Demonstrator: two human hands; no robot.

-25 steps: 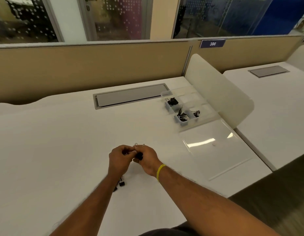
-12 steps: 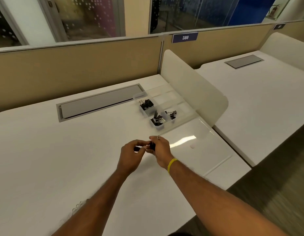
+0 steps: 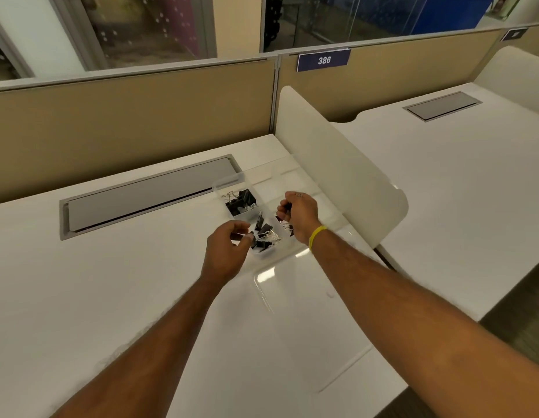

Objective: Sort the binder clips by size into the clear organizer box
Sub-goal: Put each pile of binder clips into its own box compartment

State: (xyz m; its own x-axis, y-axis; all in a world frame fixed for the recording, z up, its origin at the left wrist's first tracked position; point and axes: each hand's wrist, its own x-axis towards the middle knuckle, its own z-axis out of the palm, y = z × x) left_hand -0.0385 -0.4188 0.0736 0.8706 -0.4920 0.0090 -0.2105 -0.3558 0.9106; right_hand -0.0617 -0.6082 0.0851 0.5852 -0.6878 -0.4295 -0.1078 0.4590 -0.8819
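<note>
The clear organizer box (image 3: 229, 181) stands on the white desk beside a divider panel. Its far left compartment holds large black binder clips (image 3: 241, 201). A near compartment holds medium clips (image 3: 264, 236), and small clips (image 3: 287, 228) lie in the one to its right. My left hand (image 3: 227, 254) is at the near compartment, fingertips pinching the wire handle of a binder clip (image 3: 247, 235). Over the small-clip compartment, my right hand (image 3: 299, 215), with a yellow wristband, curls its fingers round a small black clip (image 3: 287, 206).
The box's clear lid (image 3: 310, 303) lies open and flat on the desk toward me. A white curved divider panel (image 3: 340, 182) rises just right of the box. A grey cable hatch (image 3: 147, 196) is set into the desk at the left. The desk edge (image 3: 367, 399) runs close on the right.
Both hands have moved apart and forward from the middle of the desk to the organizer box, each carrying a clip. The view has turned toward the box.
</note>
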